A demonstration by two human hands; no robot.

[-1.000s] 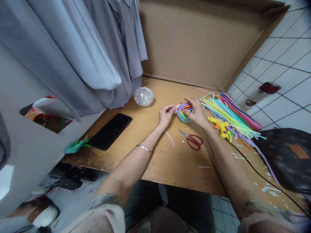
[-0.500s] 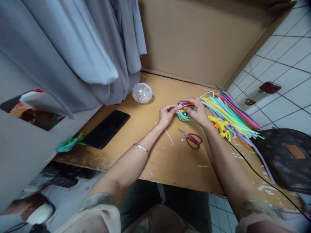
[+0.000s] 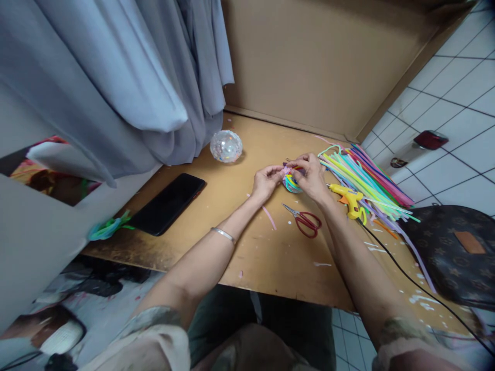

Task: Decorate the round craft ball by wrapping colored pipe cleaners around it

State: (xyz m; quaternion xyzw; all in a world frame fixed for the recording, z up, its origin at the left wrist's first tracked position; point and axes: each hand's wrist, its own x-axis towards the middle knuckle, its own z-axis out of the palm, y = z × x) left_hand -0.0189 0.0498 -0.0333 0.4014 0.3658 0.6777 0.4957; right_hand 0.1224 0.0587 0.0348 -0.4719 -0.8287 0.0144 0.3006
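Note:
Between my two hands is a small round craft piece (image 3: 293, 185) of bent, brightly coloured strips in turquoise, yellow and purple, partly hidden by my fingers. My left hand (image 3: 266, 183) pinches its pinkish-purple left edge. On the other side my right hand (image 3: 312, 178) is closed on it, thumb and fingertips near the top. Just below lie red-handled scissors (image 3: 307, 223), blades a little apart, and a loose pink strip (image 3: 268, 217). A yellow glue gun (image 3: 350, 200) rests right of my right wrist, its black cord running toward the lower right.
A bundle of coloured pipe cleaners (image 3: 367, 178) lies at the right, beside a dark patterned bag (image 3: 450, 252). A clear ball with coloured specks (image 3: 226, 146) stands at the back left. A black phone (image 3: 168, 204) and a green-blue bundle (image 3: 110, 226) lie left, near a grey curtain (image 3: 154, 77).
My right hand's fingers have drawn in toward my left fingertips, and the craft piece has turned, showing less of its red and yellow strips. The other things stay put.

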